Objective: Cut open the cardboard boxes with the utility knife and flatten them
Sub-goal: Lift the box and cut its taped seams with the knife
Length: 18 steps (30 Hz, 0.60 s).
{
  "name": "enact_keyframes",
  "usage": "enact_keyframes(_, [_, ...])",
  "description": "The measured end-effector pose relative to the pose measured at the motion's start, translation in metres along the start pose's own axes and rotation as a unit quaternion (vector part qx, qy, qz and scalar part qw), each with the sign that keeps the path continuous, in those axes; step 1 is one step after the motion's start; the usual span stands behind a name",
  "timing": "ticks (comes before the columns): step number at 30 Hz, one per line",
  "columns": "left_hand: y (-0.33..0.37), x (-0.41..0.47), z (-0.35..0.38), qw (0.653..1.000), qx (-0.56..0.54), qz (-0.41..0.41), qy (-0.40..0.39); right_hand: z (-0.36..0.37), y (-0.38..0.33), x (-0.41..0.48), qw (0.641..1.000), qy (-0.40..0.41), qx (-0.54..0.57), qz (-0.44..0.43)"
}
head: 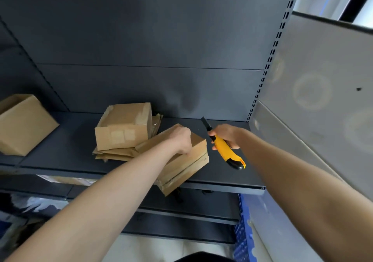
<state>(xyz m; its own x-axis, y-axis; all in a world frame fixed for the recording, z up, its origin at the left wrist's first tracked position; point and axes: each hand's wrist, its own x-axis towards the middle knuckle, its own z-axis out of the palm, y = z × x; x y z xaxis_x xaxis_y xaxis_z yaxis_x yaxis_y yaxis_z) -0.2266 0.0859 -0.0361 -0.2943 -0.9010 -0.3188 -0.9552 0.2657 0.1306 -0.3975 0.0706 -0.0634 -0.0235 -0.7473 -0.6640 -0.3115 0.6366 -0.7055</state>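
One box [189,164] gripped by left hand [181,140] | utility knife [226,150] beside, in right hand [227,135]

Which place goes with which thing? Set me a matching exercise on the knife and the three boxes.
Things: 1 knife; 2 taped box; 3 big box; 4 slim box.
Places: A far left of the shelf; B on flattened cardboard; C in the right hand; D gripped by the left hand, overhanging the shelf's front edge.
Pairs: 1-C; 2-B; 3-A; 4-D.
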Motion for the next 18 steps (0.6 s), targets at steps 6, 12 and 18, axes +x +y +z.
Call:
enact_keyframes(6, [-0.03,-0.004,-0.005,0.983,-0.16,-0.035,0.08,0.018,-0.005,0.002,0.997,-0.049,0.049,-0.037])
enact_keyframes(12, [-0.052,-0.022,-0.008,0.978,-0.093,-0.07,0.174,0.045,-0.018,0.008,0.99,0.032,-0.066,-0.117])
enact_keyframes(18, [-0.063,-0.042,0.017,0.979,0.173,-0.071,0.085,0.056,-0.042,0.015,0.985,0.076,-0.087,-0.126])
